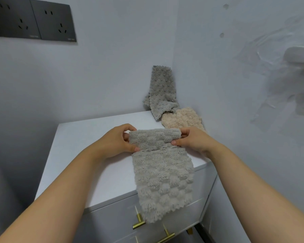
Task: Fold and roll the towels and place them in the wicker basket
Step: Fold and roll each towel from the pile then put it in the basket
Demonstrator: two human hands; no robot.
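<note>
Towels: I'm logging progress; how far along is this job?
Done: nothing finished shows; no wicker basket in view. In hand: left hand and right hand pinch the started roll of a folded grey fluffy towel on the white cabinet, most unrolled. Left: crumpled grey towel and beige fluffy towel in the corner.

You are in a home room: a white cabinet (74, 137) with brass bar handles (139, 223) stands in a corner of plain white walls (112, 67), dark grey wall sockets (54, 23) above-left of it.
</note>
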